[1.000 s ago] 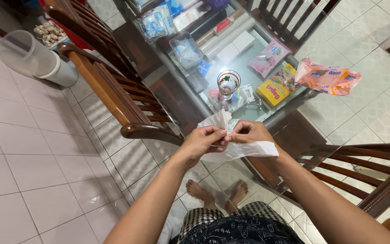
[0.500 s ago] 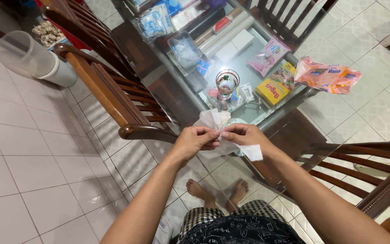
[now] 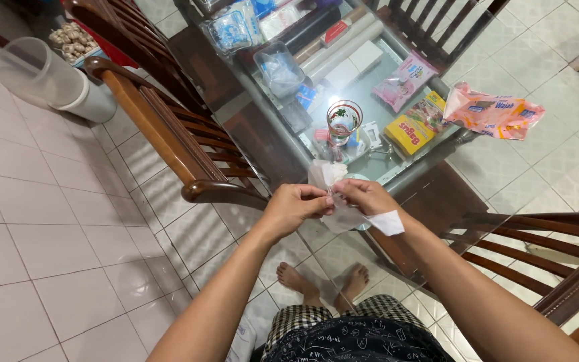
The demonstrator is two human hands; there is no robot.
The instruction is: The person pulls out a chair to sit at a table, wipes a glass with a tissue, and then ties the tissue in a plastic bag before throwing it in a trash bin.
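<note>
Both of my hands meet in front of me over the near corner of a glass-topped table (image 3: 397, 171). My left hand (image 3: 294, 206) and my right hand (image 3: 368, 196) pinch a thin white plastic bag (image 3: 343, 216) between their fingertips. Part of the bag bunches above my fingers and a flat white flap hangs by my right wrist. A drinking glass (image 3: 344, 123) with a red rim and a printed pattern stands on the table just beyond my hands.
A wooden chair (image 3: 169, 127) stands at the left and another (image 3: 544, 255) at the right. The table carries a yellow packet (image 3: 411, 131), a pink packet (image 3: 405, 81), an orange-pink bag (image 3: 494, 110) and clear containers. A translucent bucket (image 3: 38, 77) sits on the tiled floor.
My hands stayed together while the bag was gathered in; the wide flap under my right hand has shrunk to a small piece by the wrist. The view shifted slightly.
</note>
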